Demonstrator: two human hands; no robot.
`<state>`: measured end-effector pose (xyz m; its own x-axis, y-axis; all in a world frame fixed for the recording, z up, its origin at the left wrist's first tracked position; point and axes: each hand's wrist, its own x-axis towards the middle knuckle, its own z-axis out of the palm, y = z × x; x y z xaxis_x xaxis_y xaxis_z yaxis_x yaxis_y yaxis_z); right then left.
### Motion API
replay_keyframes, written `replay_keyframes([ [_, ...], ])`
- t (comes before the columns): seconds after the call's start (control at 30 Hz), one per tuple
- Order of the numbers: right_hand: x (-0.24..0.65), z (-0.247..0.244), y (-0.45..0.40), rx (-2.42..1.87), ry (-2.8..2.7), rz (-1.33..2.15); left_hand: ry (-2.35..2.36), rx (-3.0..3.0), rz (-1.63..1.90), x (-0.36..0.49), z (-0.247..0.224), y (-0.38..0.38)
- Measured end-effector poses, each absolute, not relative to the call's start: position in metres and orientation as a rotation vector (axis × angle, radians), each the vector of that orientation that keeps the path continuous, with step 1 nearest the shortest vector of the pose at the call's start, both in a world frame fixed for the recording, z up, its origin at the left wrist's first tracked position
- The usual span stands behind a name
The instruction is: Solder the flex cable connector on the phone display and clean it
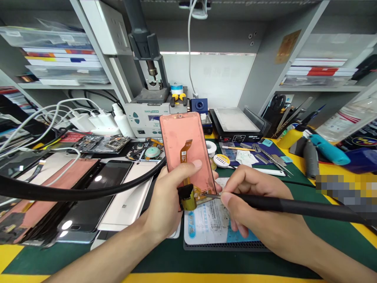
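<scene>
Over the repair mat [212, 228], my left hand [167, 200] clenched a phone screen [184, 133] upright; my right fingers [250, 184] gripped a soldering iron [294, 205].

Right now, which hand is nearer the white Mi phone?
Left. The left hand is beside the white Mi phone, to its right; the right hand is farther right, past the held screen.
</scene>
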<state>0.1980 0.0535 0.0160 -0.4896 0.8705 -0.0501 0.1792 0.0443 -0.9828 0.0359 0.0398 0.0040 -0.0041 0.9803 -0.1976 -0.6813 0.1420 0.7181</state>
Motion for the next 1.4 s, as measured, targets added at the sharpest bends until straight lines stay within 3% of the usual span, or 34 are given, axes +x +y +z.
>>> replay_keyframes([
  [1.4,0.1961,0.0157,0.0512,-1.117,-1.702,1.413,0.817,0.503,1.394,0.0353,0.0055,0.0367],
])
